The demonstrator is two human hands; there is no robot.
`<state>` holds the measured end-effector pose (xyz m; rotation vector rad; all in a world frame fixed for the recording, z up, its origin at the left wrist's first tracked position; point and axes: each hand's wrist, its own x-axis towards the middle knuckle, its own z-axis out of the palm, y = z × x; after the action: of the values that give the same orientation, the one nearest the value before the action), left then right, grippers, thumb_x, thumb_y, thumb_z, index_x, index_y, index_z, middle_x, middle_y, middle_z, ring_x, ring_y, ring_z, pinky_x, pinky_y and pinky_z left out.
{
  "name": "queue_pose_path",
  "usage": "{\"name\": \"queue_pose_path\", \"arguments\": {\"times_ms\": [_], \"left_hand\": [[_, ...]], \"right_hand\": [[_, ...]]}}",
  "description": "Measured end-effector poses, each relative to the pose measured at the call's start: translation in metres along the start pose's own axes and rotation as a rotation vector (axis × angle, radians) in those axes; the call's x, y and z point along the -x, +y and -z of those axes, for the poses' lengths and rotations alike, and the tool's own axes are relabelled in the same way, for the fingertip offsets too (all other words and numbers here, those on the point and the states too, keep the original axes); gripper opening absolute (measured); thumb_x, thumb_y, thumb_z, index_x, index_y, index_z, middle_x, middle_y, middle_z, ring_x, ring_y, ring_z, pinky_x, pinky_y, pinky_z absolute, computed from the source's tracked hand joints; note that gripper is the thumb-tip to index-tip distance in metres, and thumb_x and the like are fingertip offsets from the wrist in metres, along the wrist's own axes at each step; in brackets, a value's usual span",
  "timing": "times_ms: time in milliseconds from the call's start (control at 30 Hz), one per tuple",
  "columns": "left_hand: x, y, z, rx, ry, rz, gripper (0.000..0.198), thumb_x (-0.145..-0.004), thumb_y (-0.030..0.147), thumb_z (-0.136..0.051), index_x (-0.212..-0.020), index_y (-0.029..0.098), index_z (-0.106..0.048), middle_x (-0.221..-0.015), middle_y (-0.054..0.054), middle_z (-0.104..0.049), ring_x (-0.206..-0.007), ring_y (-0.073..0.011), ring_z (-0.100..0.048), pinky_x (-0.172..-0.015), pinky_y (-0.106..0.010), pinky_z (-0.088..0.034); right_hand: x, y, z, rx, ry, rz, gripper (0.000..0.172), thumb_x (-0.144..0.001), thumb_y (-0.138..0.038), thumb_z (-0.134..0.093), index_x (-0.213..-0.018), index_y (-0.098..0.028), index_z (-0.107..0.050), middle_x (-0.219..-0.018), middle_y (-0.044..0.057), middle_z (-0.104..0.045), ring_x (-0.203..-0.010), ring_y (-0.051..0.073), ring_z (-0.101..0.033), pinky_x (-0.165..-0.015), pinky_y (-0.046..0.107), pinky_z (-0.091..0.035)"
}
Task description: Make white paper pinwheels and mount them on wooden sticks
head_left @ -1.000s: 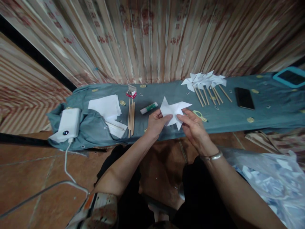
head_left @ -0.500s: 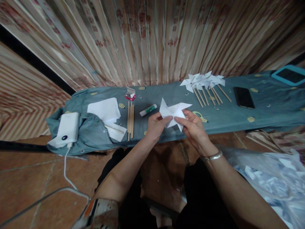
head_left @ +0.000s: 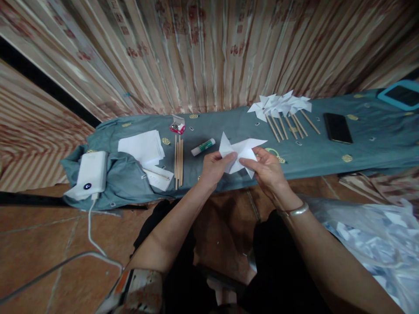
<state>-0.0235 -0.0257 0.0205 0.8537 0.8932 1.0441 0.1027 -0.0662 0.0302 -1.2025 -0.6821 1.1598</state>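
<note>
A white folded paper pinwheel (head_left: 241,150) with pointed corners is held between both hands, above the front edge of the cloth-covered bench. My left hand (head_left: 214,168) pinches its left side, thumb on top and fingers beneath. On the other side, my right hand (head_left: 266,168) grips it the same way, with the thumb near the centre. A glue stick (head_left: 203,147) lies just beyond my left hand. Left of it are several wooden sticks (head_left: 178,161) side by side and a small open red box (head_left: 177,126) of metal pins.
Several pinwheels on sticks (head_left: 278,107) lie at the back right, beside a black phone (head_left: 338,127) and a blue-framed tablet (head_left: 401,95). White paper sheets (head_left: 142,146) and a cabled power bank (head_left: 92,172) are at left. A plastic bag of folded paper (head_left: 376,240) stands at lower right.
Both hands keep their pinch on the paper pinwheel, whose right side has shifted slightly to the right. The camera view has tilted a little; the things on the bench stay put.
</note>
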Motion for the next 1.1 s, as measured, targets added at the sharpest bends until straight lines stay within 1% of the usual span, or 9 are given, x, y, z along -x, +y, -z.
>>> {"name": "queue_pose_path", "arguments": {"times_ms": [133,300,367,533,733,900,1100], "left_hand": [[0.0,-0.001,0.0,0.024,-0.009,0.023,0.026,-0.057,0.034,-0.085,-0.071,0.014,-0.075,-0.068,-0.003,-0.072,-0.059,-0.0128,-0.06,-0.06,-0.026,-0.044],[0.0,0.0,0.0,0.044,-0.049,0.018,0.027,-0.051,0.031,-0.088,-0.068,0.014,-0.075,-0.067,-0.002,-0.072,-0.058,-0.0118,-0.059,-0.061,-0.025,-0.045],[0.001,0.0,-0.001,0.033,-0.041,0.013,0.026,-0.05,0.029,-0.088,-0.066,0.014,-0.074,-0.066,-0.002,-0.072,-0.058,-0.0116,-0.059,-0.061,-0.025,-0.045],[0.002,-0.001,0.0,0.019,-0.019,0.024,0.023,-0.05,0.028,-0.086,-0.065,0.015,-0.074,-0.064,-0.001,-0.07,-0.056,-0.0109,-0.058,-0.058,-0.024,-0.043],[0.005,-0.002,0.004,0.002,-0.001,0.061,0.021,-0.05,0.028,-0.084,-0.062,0.015,-0.073,-0.062,-0.002,-0.07,-0.054,-0.0114,-0.057,-0.056,-0.025,-0.042],[0.005,0.0,0.007,0.037,-0.007,0.064,0.021,-0.047,0.028,-0.084,-0.06,0.016,-0.073,-0.06,-0.001,-0.069,-0.053,-0.0107,-0.056,-0.057,-0.024,-0.043],[0.004,0.003,0.011,0.038,0.022,0.072,0.02,-0.047,0.029,-0.084,-0.057,0.016,-0.072,-0.058,-0.001,-0.069,-0.051,-0.0101,-0.055,-0.055,-0.023,-0.041]], "right_hand": [[0.001,-0.001,0.0,-0.009,-0.025,-0.019,0.047,-0.046,-0.028,-0.09,-0.085,-0.021,-0.065,-0.073,-0.003,-0.075,-0.063,0.018,-0.069,-0.071,0.035,-0.057],[0.0,-0.001,0.001,-0.015,-0.03,-0.009,0.042,-0.047,-0.025,-0.089,-0.083,-0.022,-0.067,-0.076,-0.002,-0.075,-0.067,0.017,-0.069,-0.073,0.032,-0.056],[-0.001,0.0,0.002,-0.011,-0.026,-0.005,0.042,-0.046,-0.024,-0.088,-0.082,-0.022,-0.067,-0.076,-0.002,-0.075,-0.067,0.017,-0.068,-0.072,0.031,-0.055],[-0.001,0.005,0.004,0.025,-0.039,-0.001,0.042,-0.05,-0.03,-0.088,-0.084,-0.023,-0.065,-0.079,-0.001,-0.075,-0.069,0.019,-0.069,-0.074,0.033,-0.055],[-0.001,0.009,0.007,0.052,-0.045,-0.042,0.046,-0.049,-0.03,-0.089,-0.088,-0.021,-0.064,-0.078,-0.001,-0.075,-0.069,0.02,-0.07,-0.074,0.035,-0.055],[0.0,0.01,0.003,0.046,-0.061,-0.078,0.046,-0.053,-0.032,-0.088,-0.091,-0.02,-0.065,-0.079,0.001,-0.076,-0.07,0.02,-0.07,-0.073,0.034,-0.054],[-0.002,0.011,-0.005,0.052,-0.088,-0.082,0.046,-0.052,-0.035,-0.088,-0.089,-0.022,-0.064,-0.075,-0.001,-0.074,-0.066,0.019,-0.068,-0.07,0.033,-0.053]]}}
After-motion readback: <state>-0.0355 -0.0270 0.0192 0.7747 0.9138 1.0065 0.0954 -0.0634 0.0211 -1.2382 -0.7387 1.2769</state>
